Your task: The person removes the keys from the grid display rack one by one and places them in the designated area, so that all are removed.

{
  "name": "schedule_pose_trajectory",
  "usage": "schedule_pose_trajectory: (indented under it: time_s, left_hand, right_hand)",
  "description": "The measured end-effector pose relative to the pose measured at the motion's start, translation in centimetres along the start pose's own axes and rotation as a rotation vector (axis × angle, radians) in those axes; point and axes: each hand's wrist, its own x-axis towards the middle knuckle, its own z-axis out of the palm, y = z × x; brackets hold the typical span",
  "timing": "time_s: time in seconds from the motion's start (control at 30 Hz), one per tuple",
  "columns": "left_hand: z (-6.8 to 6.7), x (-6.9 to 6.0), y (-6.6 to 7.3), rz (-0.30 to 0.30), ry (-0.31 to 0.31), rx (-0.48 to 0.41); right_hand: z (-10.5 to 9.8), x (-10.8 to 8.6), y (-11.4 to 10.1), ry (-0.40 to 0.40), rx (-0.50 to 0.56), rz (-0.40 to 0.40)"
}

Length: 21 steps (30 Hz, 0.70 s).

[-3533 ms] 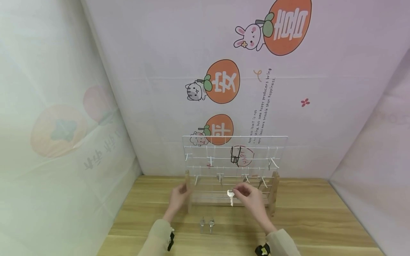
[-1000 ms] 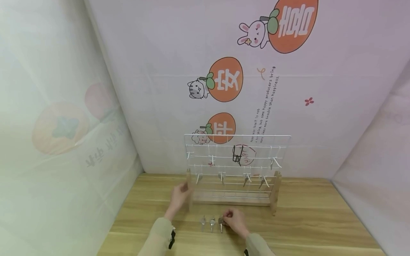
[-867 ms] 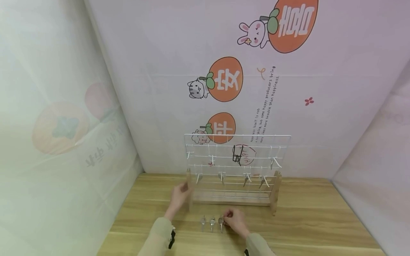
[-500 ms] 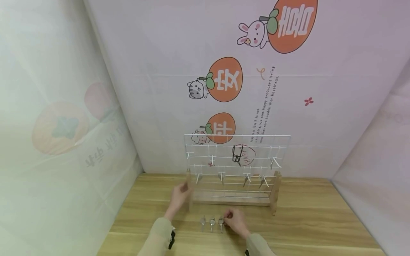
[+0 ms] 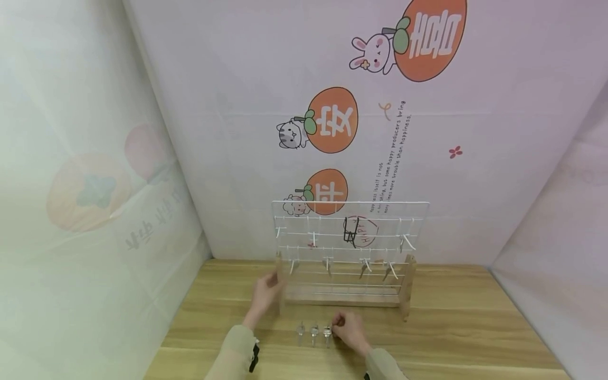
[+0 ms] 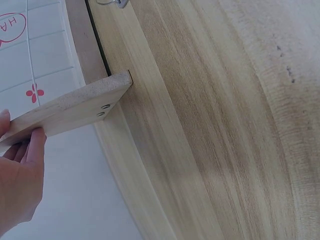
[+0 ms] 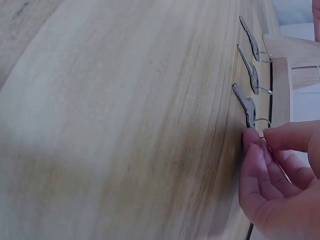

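Note:
Three silver keys lie side by side on the wooden table in front of a white wire rack point(image 5: 351, 201): a left key point(image 5: 301, 330), a middle key point(image 5: 314, 332) and a right key point(image 5: 327, 333). My right hand point(image 5: 350, 330) is at the right key, its curled fingertips at the key's head and small ring point(image 7: 262, 121) in the right wrist view. My left hand point(image 5: 266, 295) grips the rack's left wooden post point(image 6: 75, 102), thumb on one side and fingers on the other.
White hooks stick out from the rack's grid, and several of them carry keys point(image 5: 364, 268). A black wire piece point(image 5: 350, 232) is on the upper grid. Behind stands a white cloth backdrop point(image 5: 247, 174) with printed fruits. The right wooden post point(image 5: 407, 287) stands on the table.
Earlier my right hand held a key up before the rack; it came down and that key now lies right of the other two. Over the last second it turns slightly. My left hand stays put.

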Motion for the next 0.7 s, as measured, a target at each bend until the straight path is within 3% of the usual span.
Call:
schedule_pose_trajectory:
  time_s: [0.27,0.7]
  left_hand:
    - [0.1,0.1,0.1,0.007,0.004,-0.015]
    - [0.0,-0.1,0.0,0.005,-0.011,-0.030]
  right_hand:
    - [-0.6,-0.1,0.1,-0.007,-0.005,0.012]
    - [-2.9,-0.4,-0.8,0.044,0.018,-0.050]
